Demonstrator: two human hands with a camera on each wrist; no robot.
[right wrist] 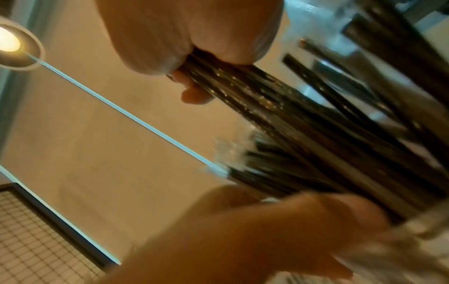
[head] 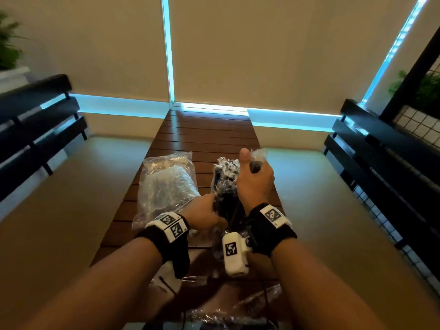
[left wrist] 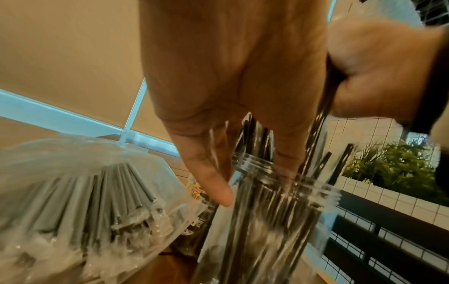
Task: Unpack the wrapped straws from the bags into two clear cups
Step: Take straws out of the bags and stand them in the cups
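Note:
On the slatted wooden table point(head: 209, 129) stands a clear cup point(left wrist: 279, 201) crowded with black wrapped straws point(head: 226, 170). My left hand point(head: 204, 213) pinches its rim, thumb outside and a finger inside, as the left wrist view shows point(left wrist: 230, 76). My right hand point(head: 254, 177) is above the cup, thumb up, fingers curled round a bundle of black straws point(right wrist: 291, 115) whose lower ends reach into it. A clear bag point(head: 166, 182) full of grey wrapped straws point(left wrist: 73, 192) lies just left of the cup. A second cup is not in view.
Crumpled clear plastic point(head: 250, 306) lies near the table's front edge, under my forearms. Cushioned benches point(head: 47, 198) with black slatted backs point(head: 381, 151) flank the table. Plants point(left wrist: 388, 163) stand behind a wire grid at the right.

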